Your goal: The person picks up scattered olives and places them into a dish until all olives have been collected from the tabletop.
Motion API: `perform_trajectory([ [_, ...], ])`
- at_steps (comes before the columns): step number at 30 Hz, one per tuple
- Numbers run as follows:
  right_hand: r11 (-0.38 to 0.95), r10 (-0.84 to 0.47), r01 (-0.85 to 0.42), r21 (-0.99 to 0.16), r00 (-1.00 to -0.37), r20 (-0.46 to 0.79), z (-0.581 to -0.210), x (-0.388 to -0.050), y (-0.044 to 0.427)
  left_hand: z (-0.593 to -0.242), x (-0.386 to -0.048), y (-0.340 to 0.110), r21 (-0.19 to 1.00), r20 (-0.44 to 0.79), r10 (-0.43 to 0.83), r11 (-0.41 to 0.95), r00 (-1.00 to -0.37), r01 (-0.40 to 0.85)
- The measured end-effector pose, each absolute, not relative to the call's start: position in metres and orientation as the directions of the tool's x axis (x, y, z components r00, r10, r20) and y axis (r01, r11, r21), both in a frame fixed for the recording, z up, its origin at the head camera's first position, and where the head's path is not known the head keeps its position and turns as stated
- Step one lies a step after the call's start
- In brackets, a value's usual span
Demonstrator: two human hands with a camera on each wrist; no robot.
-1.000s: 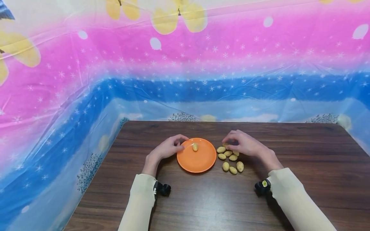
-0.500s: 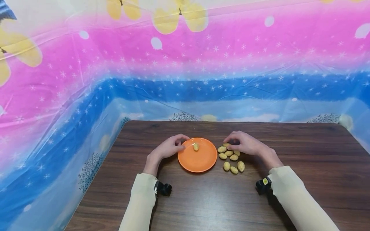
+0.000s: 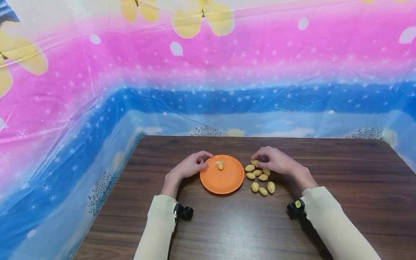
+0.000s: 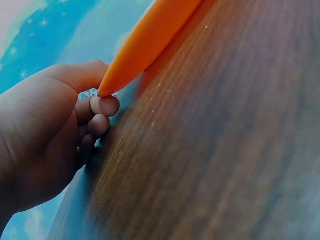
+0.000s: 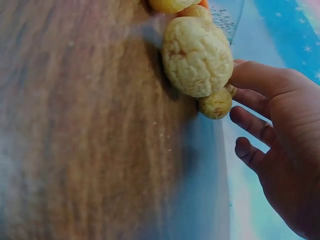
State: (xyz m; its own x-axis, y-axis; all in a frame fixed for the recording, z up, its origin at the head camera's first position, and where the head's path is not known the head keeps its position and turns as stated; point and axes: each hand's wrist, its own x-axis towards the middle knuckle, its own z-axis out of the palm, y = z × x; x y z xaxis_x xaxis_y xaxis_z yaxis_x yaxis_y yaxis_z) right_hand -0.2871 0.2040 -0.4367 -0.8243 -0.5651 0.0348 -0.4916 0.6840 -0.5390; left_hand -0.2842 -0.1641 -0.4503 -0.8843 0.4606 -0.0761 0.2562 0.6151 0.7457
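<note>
My left hand (image 3: 188, 167) grips the left rim of an orange plate (image 3: 224, 183), thumb above and fingertips below, as the left wrist view shows up close. One small wrinkled, yellowish oval fruit (image 3: 220, 165) lies on the plate near its far side. Right of the plate sits a loose group of the same oval fruits (image 3: 263, 177). At the far end of that group, my right hand (image 3: 276, 160) pinches one oval fruit (image 3: 255, 163) between thumb and forefinger. In the right wrist view a nearer oval fruit (image 5: 197, 56) hides the thumb tip and most of the pinch.
The dark wooden table (image 3: 227, 227) runs back to a patterned pink and blue cloth (image 3: 208, 97) that hangs behind and to the left. Three oval fruits lie a little apart at the near side of the group. A black camera sits at each wrist.
</note>
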Motion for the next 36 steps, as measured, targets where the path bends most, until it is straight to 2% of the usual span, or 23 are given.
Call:
perform_trajectory([
  [17, 0.646, -0.599, -0.559, -0.520, -0.793, 0.109, -0.420, -0.286, 0.194, -0.450, -0.284, -0.165, 0.742, -0.082, 0.456, 0.621, -0.886, 0.251],
  [36, 0.628, -0.633, -0.584, -0.514, -0.768, 0.098, -0.412, -0.285, 0.173, -0.452, -0.285, -0.164, 0.748, -0.081, 0.455, 0.615, -0.887, 0.248],
])
